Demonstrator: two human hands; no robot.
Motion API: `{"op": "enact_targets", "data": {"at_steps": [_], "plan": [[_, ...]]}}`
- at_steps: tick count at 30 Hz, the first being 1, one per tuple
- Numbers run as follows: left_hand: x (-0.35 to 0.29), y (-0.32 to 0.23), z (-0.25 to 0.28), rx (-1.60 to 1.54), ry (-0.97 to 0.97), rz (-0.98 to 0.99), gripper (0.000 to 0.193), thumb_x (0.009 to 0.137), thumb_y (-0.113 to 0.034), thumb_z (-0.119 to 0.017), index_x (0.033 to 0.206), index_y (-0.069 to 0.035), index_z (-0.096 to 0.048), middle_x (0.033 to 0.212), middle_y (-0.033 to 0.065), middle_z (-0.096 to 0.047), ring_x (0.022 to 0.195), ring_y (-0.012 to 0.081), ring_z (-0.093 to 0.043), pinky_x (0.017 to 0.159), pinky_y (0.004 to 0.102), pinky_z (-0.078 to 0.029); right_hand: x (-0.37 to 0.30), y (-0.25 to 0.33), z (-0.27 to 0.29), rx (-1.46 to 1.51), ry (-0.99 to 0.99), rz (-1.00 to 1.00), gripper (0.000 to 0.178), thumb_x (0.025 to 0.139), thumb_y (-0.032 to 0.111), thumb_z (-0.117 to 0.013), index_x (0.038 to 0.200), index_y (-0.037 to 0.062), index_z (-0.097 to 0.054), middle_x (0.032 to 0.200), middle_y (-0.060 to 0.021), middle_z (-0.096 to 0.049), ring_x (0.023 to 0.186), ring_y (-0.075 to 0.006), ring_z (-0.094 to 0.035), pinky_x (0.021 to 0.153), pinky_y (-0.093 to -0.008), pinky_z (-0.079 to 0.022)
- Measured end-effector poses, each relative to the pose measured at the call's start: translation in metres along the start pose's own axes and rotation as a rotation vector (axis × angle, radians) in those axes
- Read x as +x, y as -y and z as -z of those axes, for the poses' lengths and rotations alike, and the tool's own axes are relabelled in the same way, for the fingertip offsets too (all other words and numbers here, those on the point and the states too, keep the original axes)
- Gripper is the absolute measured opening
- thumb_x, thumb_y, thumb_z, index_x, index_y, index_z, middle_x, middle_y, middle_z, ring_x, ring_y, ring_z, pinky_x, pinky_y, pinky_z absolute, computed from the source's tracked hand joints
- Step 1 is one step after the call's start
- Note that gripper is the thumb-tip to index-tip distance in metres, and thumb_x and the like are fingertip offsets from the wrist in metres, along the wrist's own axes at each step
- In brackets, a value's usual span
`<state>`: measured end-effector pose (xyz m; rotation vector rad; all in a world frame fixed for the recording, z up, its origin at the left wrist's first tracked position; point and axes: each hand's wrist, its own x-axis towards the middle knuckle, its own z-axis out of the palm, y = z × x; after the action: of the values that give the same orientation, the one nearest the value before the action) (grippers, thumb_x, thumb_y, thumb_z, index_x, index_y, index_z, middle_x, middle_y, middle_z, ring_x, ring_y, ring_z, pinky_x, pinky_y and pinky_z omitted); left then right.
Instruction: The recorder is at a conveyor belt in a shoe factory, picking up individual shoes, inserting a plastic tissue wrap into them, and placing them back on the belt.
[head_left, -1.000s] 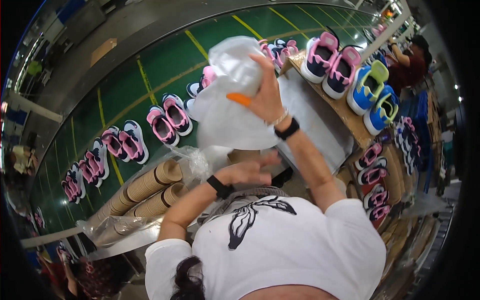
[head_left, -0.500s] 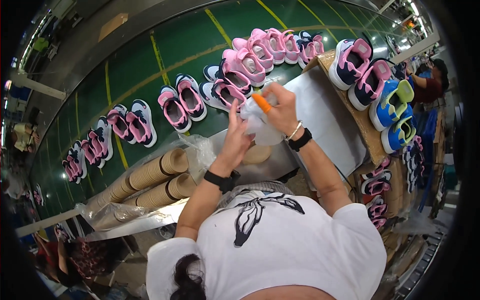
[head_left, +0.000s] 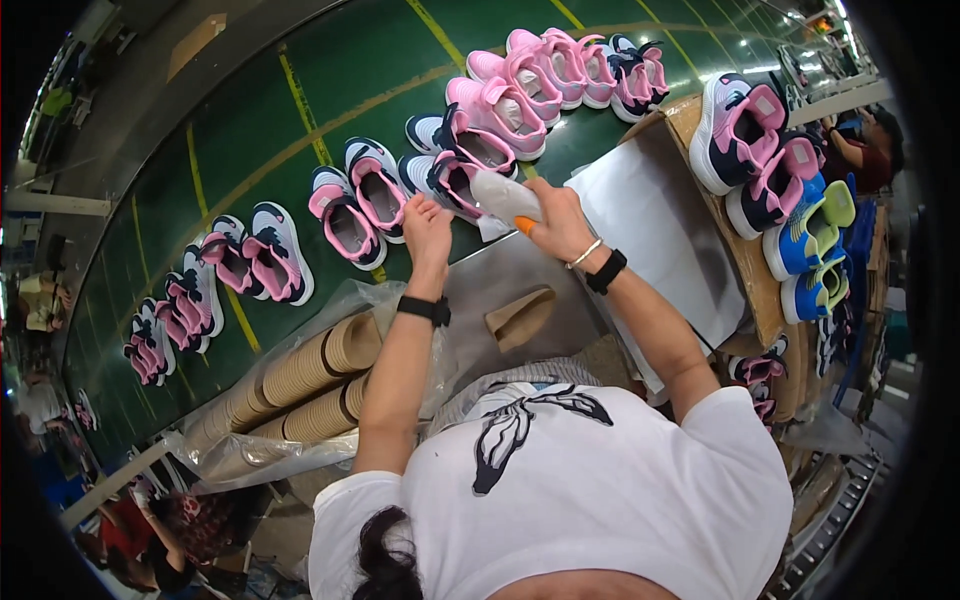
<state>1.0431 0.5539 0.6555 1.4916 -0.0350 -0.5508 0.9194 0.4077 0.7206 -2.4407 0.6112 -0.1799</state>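
Observation:
My right hand [head_left: 562, 228], an orange cover on one digit, grips a pale bundle [head_left: 500, 194] that looks like crumpled tissue paper, right over the opening of a navy and pink shoe [head_left: 455, 178]. My left hand [head_left: 428, 232] is apart from it, to the left, fingers curled in; whether they pinch anything is too small to see. Beside that hand stands a pair of navy and pink shoes [head_left: 380, 190]. Below my hands, a brown moulded shoe insert [head_left: 522, 318] lies on a metal surface [head_left: 480, 290].
Further pairs of shoes [head_left: 272, 250] line the green table [head_left: 250, 130]. Nested brown inserts [head_left: 310, 365] fill a clear plastic bag at lower left. White paper sheets [head_left: 655, 215] lie at right, next to a cardboard box [head_left: 735, 240] with blue shoes [head_left: 808, 230] beyond. Other people stand at the edges.
My hands have come apart: the left has moved left, and the right now holds the pale bundle alone over the shoe. The brown insert on the metal surface shows more fully.

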Motion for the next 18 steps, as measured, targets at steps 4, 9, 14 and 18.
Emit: {"op": "enact_targets", "data": {"at_steps": [4,9,14,18], "plan": [[0.056,0.017,-0.007,0.686,0.008,-0.231,0.034,0.078,-0.015,-0.064,0.102,0.006,-0.054,0.095,0.0225,-0.062,0.084,0.0338,-0.062,0.075,0.0401,-0.048,0.058,0.01,-0.034,-0.187,0.033,-0.004,0.041,0.062,0.004,-0.061,0.097,0.0012,-0.04,0.07,-0.0237,-0.06,0.068,-0.0424,-0.06,0.063,-0.0514,-0.047],[0.085,0.01,0.0,0.876,0.11,-0.505,0.025,0.079,-0.016,-0.062,0.095,0.001,-0.056,0.08,0.0278,-0.061,0.079,0.0457,-0.058,0.07,0.0498,-0.044,0.093,0.006,-0.075,-0.05,0.093,0.122,0.041,0.069,0.01,-0.063,0.101,0.001,-0.039,0.077,-0.0239,-0.061,0.072,-0.0428,-0.06,0.062,-0.0509,-0.048],[0.085,0.003,0.004,0.678,0.207,-0.518,0.018,0.081,-0.007,-0.055,0.097,0.0,-0.055,0.084,0.0273,-0.062,0.082,0.045,-0.059,0.072,0.0508,-0.045,0.072,-0.015,-0.084,-0.027,0.293,0.188,0.059,0.079,0.004,-0.06,0.13,-0.0019,-0.031,0.117,-0.0242,-0.048,0.108,-0.0405,-0.051,0.085,-0.0439,-0.046],[0.082,-0.002,0.004,0.812,0.317,-0.51,0.018,0.082,-0.008,-0.052,0.098,-0.001,-0.054,0.082,0.0272,-0.062,0.08,0.0455,-0.06,0.071,0.0519,-0.045,0.06,0.001,-0.081,-0.1,0.08,0.33,0.051,0.075,-0.001,-0.06,0.121,-0.004,-0.039,0.105,-0.02,-0.049,0.096,-0.0389,-0.052,0.086,-0.0417,-0.045]]}}
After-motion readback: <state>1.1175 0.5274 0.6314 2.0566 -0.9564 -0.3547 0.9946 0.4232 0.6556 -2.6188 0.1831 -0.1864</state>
